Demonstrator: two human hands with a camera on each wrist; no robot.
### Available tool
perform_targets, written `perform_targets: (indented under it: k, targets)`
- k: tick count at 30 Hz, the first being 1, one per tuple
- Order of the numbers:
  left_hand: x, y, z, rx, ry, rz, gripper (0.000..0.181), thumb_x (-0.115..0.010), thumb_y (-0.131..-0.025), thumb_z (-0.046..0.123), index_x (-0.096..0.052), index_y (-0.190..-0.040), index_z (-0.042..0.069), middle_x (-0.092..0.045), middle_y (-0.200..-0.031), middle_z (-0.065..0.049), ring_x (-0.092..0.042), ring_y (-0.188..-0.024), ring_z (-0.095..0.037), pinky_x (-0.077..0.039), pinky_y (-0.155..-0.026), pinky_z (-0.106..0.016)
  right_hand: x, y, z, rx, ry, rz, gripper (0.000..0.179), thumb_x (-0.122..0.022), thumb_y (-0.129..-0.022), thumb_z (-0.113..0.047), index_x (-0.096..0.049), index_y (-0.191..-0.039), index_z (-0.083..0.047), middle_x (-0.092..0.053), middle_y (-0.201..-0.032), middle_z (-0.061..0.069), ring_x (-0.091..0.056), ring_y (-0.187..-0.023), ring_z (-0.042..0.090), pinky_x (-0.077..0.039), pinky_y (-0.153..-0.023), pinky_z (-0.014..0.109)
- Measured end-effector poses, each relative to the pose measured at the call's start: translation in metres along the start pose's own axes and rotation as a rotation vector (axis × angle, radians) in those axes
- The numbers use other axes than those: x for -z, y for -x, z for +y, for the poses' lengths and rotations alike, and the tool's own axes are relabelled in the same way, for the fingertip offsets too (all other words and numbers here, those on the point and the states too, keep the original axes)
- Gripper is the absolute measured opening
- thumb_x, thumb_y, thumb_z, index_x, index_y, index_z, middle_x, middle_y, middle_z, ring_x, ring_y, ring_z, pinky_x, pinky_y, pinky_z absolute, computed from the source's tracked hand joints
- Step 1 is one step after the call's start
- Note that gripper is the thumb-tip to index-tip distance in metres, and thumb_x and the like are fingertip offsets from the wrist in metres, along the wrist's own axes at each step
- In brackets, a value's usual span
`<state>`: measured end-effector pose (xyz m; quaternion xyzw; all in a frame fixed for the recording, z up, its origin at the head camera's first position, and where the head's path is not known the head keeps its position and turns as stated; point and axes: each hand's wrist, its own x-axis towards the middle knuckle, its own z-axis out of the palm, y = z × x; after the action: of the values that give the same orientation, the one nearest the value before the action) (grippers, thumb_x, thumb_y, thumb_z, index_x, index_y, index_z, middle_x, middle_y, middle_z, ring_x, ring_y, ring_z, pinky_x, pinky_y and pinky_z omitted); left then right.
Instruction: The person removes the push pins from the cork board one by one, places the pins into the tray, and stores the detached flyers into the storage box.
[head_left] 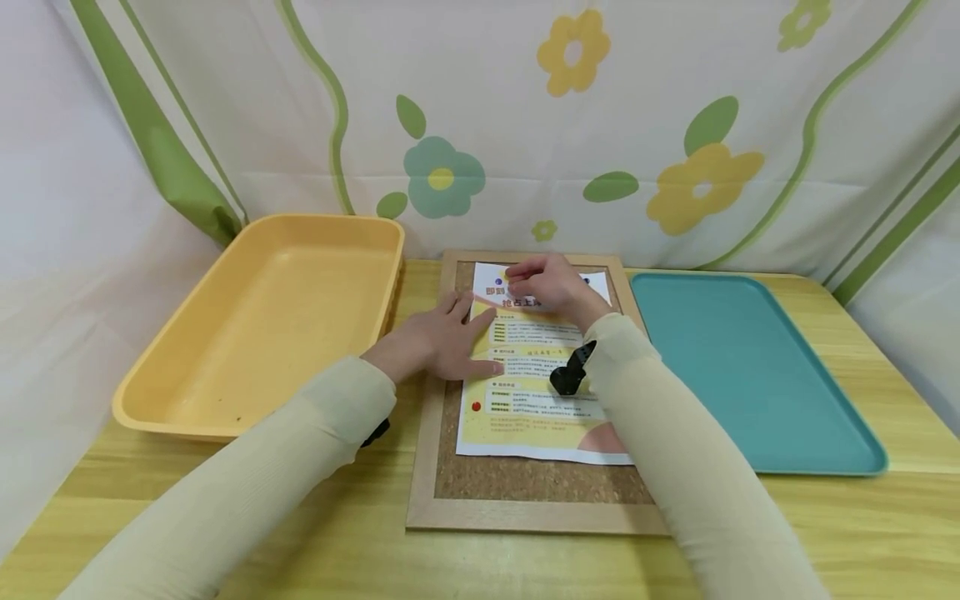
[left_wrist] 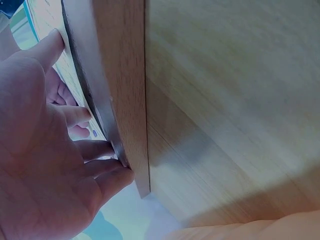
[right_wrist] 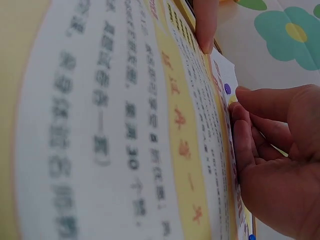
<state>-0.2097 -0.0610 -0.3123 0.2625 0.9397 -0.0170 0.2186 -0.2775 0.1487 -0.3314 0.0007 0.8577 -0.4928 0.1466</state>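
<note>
A printed sheet [head_left: 525, 425], yellow and white, lies on a wood-framed cork board [head_left: 517, 483]. My left hand [head_left: 453, 337] rests with spread, straight fingers over the sheet's left edge. Its fingertips [left_wrist: 117, 180] reach the board's wooden frame [left_wrist: 120, 75] in the left wrist view. Over the sheet's top edge, my right hand [head_left: 551, 287] bends its fingers, with thumb and fingertips close together beside a blue-purple pushpin [right_wrist: 227, 89]. A bit of yellow shows by those fingertips; I cannot tell whether they pinch anything. A red pushpin [head_left: 476, 407] sits at the sheet's lower left.
Left of the board stands a deep yellow tray [head_left: 300, 292]. To its right lies a flat teal tray [head_left: 750, 375]. A second blue pushpin [head_left: 586, 281] is near the sheet's top right. A flowered curtain [head_left: 510, 125] hangs right behind the wooden table [head_left: 360, 533].
</note>
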Motion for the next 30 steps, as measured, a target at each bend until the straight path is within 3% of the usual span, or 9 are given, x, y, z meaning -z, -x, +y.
perform_targets:
  k: [13,30]
  targets:
    - [-0.0004,0.0001,0.0003,0.003,0.009,0.003,0.094,-0.043,-0.101,0.077,-0.009,-0.173,0.026,0.004,-0.180,-0.016,0.004,-0.168,-0.038,-0.028,-0.129,-0.057,-0.0026,-0.0027,0.0001,-0.022,-0.018,0.023,0.032,-0.070,-0.103,-0.018,-0.073,-0.135,-0.016,-0.070,-0.134,0.007,-0.060,-0.124,0.023,-0.041,-0.114,0.042]
    - [0.0015,-0.0006,0.0061,-0.010,-0.013,0.006,0.095,-0.043,-0.101,0.077,-0.009,-0.173,0.027,0.005,-0.180,-0.016,0.002,-0.168,-0.038,-0.034,-0.127,-0.056,-0.0072,0.0012,-0.0060,-0.085,0.011,0.122,0.023,-0.074,-0.101,-0.019,-0.079,-0.123,-0.017,-0.070,-0.136,0.004,-0.058,-0.126,0.023,-0.039,-0.118,0.045]
